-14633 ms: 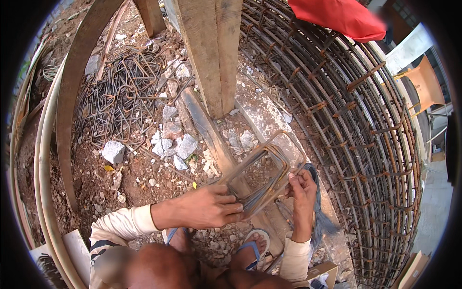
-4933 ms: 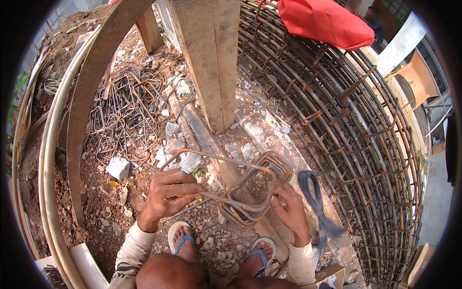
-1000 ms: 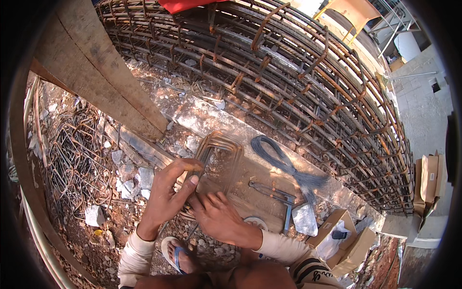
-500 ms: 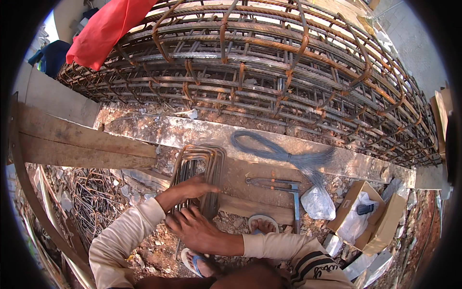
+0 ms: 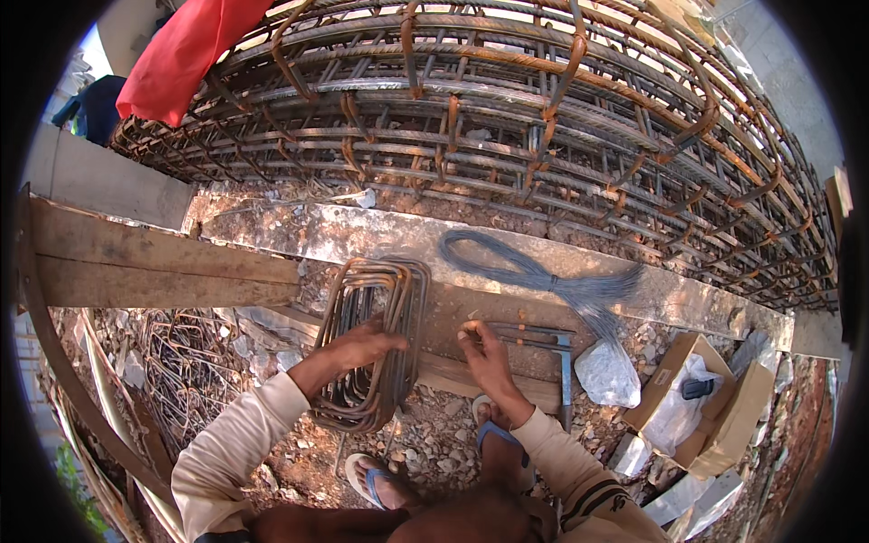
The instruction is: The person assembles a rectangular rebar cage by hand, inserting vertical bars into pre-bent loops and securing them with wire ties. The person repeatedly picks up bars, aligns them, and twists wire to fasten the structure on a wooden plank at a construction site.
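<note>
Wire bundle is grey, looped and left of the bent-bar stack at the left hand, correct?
Not left: the head view shows the grey, looped wire bundle lying to the right of the bent-bar stack at the left hand.

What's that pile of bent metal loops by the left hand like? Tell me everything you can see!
The pile of loops looks like many metal rods, each bent into a long rectangle with rounded corners. They're rusty brown and dark grey, bunched together with their open middles roughly lined up. The pile sits just right of the wooden post. The left hand reaches across its middle; I can't tell if it's gripping.
</note>
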A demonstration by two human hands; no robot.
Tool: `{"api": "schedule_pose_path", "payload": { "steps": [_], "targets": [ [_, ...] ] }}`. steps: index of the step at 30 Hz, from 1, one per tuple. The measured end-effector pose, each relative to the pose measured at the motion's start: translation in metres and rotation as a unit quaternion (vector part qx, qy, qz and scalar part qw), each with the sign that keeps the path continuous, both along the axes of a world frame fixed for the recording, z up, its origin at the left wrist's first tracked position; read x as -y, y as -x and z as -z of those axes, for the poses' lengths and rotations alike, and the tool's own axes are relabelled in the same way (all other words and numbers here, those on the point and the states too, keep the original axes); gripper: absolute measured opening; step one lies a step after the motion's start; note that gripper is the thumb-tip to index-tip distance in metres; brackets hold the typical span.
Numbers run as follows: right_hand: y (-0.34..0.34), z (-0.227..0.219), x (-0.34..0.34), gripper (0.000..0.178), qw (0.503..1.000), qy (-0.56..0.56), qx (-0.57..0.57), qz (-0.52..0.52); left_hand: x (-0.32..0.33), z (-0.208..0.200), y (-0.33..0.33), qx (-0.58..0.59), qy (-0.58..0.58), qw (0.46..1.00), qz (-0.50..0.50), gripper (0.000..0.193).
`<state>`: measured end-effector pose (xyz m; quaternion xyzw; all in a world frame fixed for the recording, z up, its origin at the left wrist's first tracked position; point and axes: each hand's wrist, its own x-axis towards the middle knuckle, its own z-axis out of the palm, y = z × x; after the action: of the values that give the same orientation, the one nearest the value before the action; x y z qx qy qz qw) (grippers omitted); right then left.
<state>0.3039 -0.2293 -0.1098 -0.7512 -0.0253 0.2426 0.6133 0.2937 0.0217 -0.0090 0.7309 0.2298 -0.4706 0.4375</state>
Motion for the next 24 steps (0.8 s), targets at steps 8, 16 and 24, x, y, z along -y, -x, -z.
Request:
{"api": "schedule_pose_path", "payload": {
  "steps": [8, 16, 24],
  "targets": [
    [-0.021, 0.003, 0.058, 0.015, 0.986, 0.104, 0.129, 0.023, 0.021, -0.05, -0.005, 0.003, -0.125, 0.971, 0.202, 0.096],
    [-0.041, -0.005, 0.079, 0.013, 0.972, 0.143, 0.185, 0.018, 0.025, -0.055, 0.012, 0.042, -0.131, 0.974, 0.179, 0.09],
    [-0.082, -0.035, 0.11, 0.011, 0.927, 0.249, 0.265, 0.095, 0.027, -0.059, 0.009, 0.057, -0.143, 0.969, 0.194, 0.09]
  ]
}}
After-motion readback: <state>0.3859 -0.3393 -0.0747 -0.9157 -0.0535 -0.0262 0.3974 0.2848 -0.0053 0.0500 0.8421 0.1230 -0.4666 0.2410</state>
